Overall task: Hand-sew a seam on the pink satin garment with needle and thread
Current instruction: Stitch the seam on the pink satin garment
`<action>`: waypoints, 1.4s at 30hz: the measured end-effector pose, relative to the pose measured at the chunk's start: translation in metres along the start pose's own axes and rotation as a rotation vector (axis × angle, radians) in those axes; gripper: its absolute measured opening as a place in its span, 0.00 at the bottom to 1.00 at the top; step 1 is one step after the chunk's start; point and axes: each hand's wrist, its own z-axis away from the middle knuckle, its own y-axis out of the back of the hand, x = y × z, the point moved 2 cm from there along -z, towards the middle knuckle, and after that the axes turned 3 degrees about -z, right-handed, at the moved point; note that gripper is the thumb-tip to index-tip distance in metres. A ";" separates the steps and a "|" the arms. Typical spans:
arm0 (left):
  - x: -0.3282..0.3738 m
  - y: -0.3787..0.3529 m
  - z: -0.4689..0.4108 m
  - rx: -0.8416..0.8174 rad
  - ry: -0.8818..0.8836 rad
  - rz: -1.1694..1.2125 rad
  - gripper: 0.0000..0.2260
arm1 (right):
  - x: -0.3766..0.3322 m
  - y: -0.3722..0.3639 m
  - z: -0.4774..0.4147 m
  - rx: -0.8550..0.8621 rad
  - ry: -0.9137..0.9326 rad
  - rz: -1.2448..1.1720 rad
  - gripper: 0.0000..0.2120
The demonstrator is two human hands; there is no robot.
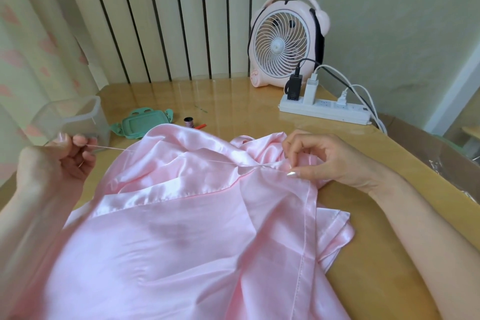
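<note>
Stitch draw-through, judged as the step in hand. Pink satin garment [181,228] lies spread on the table [233,96], bunched toward the far edge, w/ the seam area under the R hand [330,156]. L hand [52,166], held up at the left, has its fingers curled and pinches the thread [168,156], which runs taut in a straight line across the fabric to the seam; the needle cannot be made out. R hand's fingers curl onto the fold beside the thread's exit pt, gripping the cloth and pinning it down. Technique: draw in line w/ the seam, slow and even, until the stitch sits flat. Satin probably puckers easily, so stop before the cloth gathers. Spool [188,122] stands near the garment's far edge.
</note>
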 end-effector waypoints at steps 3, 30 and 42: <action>0.001 -0.008 0.006 0.044 0.020 -0.008 0.17 | 0.002 0.001 0.000 -0.012 0.021 0.014 0.06; 0.015 -0.024 0.028 0.166 0.075 0.014 0.15 | 0.004 0.002 0.002 0.021 -0.028 -0.058 0.15; 0.047 -0.051 0.051 -0.092 -0.057 -0.197 0.13 | 0.007 0.004 0.001 0.048 -0.086 -0.025 0.25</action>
